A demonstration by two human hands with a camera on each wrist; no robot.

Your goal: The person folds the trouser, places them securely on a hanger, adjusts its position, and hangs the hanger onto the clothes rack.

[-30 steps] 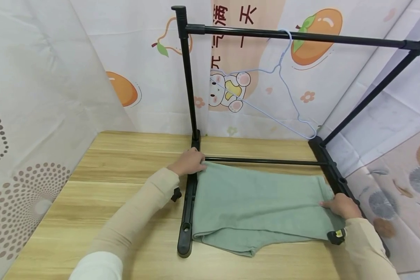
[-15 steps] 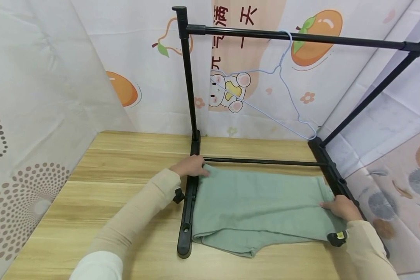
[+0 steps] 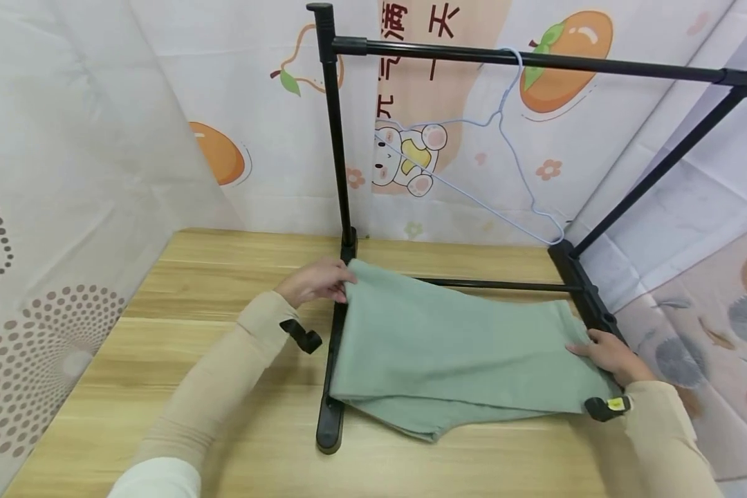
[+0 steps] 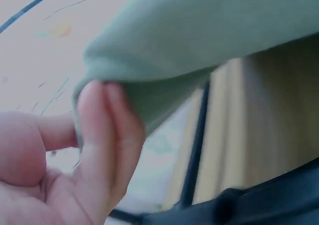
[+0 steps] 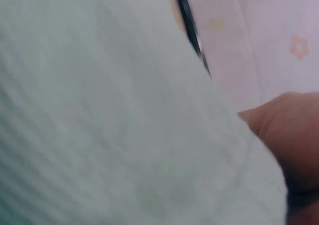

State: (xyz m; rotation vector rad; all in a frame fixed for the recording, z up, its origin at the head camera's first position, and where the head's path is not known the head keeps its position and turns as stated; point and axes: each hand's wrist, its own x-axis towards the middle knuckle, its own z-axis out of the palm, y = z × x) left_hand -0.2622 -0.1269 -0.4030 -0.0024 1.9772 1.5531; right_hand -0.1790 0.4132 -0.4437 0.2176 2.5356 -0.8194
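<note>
- Done, judging by how it lies: the green garment is folded lengthwise into a broad strip, its layers showing along the near edge.
- It lies between the two sides of the black rack, its left edge lapping over the rack's left foot.
- The left hand has its grip pinched on the far left corner, which is clear of the worktop; the left wrist view shows a gap beneath.
- The right hand has its grip clamped on the garment's right end, thumb uppermost; the fingers underneath are hidden.
- Whether the near edge rests on the worktop or hangs just above, I cannot tell.
- The blue hanger on the top bar carries no cloth.
- The handling seems partway: the garment is not yet released, and setting it down appears left.
</note>
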